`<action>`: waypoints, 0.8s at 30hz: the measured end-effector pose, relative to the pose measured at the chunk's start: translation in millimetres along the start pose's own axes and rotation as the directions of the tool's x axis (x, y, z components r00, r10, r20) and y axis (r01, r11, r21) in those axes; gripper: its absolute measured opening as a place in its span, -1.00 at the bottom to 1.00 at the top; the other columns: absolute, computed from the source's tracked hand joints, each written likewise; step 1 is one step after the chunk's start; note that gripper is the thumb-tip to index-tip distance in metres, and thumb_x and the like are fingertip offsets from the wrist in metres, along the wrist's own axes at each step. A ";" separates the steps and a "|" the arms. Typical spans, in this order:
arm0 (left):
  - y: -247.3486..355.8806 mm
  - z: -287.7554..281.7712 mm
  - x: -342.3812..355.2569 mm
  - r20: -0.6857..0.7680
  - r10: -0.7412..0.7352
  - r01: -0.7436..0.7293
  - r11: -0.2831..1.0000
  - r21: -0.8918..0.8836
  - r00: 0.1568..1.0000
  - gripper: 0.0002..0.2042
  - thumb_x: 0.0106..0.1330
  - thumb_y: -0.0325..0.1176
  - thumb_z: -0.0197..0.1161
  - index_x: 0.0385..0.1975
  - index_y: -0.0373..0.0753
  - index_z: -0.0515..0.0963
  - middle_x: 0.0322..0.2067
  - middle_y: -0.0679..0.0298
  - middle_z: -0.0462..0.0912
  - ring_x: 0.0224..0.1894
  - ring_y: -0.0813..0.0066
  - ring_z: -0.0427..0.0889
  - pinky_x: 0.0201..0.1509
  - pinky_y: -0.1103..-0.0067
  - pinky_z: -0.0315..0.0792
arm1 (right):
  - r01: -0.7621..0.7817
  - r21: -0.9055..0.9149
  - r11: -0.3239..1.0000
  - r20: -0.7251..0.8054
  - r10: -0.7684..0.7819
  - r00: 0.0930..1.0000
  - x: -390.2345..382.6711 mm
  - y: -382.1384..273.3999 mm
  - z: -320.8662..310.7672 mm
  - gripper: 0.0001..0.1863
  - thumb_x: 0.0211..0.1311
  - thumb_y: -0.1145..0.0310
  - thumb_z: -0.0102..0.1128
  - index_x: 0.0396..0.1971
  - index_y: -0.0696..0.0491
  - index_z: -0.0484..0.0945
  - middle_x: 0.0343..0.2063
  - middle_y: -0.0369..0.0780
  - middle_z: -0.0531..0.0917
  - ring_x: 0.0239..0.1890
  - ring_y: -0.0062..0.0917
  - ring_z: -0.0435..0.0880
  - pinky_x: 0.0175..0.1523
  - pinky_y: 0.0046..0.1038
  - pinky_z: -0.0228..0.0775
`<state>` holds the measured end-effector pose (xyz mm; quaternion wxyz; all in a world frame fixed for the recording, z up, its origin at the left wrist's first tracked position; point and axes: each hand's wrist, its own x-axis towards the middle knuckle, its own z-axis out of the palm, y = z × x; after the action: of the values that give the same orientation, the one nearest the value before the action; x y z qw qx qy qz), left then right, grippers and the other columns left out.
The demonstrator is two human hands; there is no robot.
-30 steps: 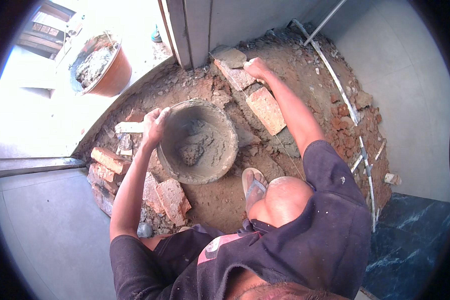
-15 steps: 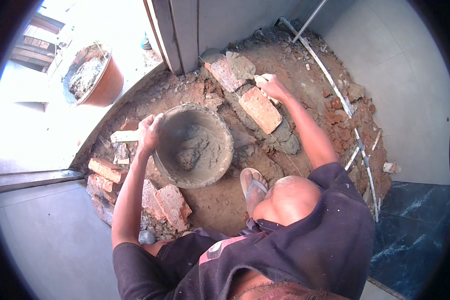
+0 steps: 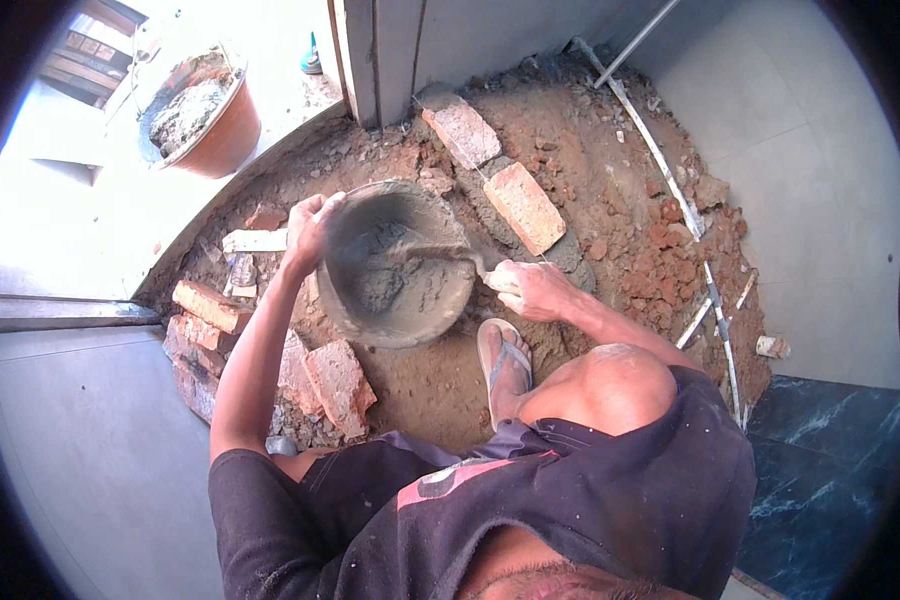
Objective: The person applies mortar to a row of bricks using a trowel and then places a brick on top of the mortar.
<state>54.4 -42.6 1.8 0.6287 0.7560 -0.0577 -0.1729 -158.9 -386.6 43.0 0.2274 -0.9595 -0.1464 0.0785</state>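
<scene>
My left hand grips the upper left rim of a grey, mortar-coated bucket, which holds some wet mortar. With its fingers closed, my right hand holds a trowel, whose mortar-covered blade reaches into the right side of the bucket. Beyond it, two bricks lie in a row on grey mortar along a thin string. More loose and broken bricks are piled left of the bucket.
An orange bucket of mortar stands on the pale ledge at upper left. White pipes lie on the dirt at right. Grey tiled floor, a door frame and dark blue tiles border the dug-up patch. My sandalled foot rests on the dirt.
My right hand has come down and toward me from the far brick, bringing the trowel into the bucket. My left hand still grips the rim, slightly higher in the picture than half a second ago.
</scene>
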 end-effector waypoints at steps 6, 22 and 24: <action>-7.6 -7.1 -2.5 -0.045 0.046 -0.046 0.999 0.002 0.998 -0.66 0.40 -0.13 0.27 -0.56 -0.22 0.52 -0.60 0.50 0.45 -0.54 0.74 0.30 -0.48 0.61 0.23 | -0.060 0.225 0.973 -0.193 0.105 0.975 17.2 -61.7 -28.2 -0.66 0.17 0.25 0.25 -0.10 0.06 0.47 -0.37 0.04 0.68 -0.23 0.00 0.69 -0.17 -0.07 0.52; -13.1 0.3 0.1 -0.009 0.038 -0.037 0.999 0.025 0.999 -0.66 0.42 -0.11 0.23 -0.52 -0.22 0.54 -0.56 0.52 0.46 -0.49 0.73 0.32 -0.42 0.61 0.25 | -0.162 -0.045 0.986 0.042 0.164 0.986 -9.0 -18.5 -1.8 -0.59 0.15 0.20 0.27 -0.04 0.06 0.47 -0.27 0.01 0.70 -0.21 0.00 0.69 -0.12 -0.08 0.54; -7.5 4.9 -8.4 -0.051 0.070 -0.063 0.990 0.127 0.996 -0.65 0.42 -0.11 0.23 -0.55 -0.22 0.52 -0.57 0.53 0.41 -0.49 0.71 0.29 -0.44 0.58 0.22 | -0.170 0.070 0.983 -0.037 0.173 0.984 -5.9 -37.5 -5.3 -0.59 0.15 0.20 0.26 -0.05 0.07 0.48 -0.26 0.02 0.71 -0.18 0.00 0.69 -0.09 -0.06 0.53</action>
<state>43.9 -43.1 -4.6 0.5867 0.7962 -0.0762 -0.1266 -172.6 -358.6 65.4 0.2548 -0.9619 -0.0556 0.0821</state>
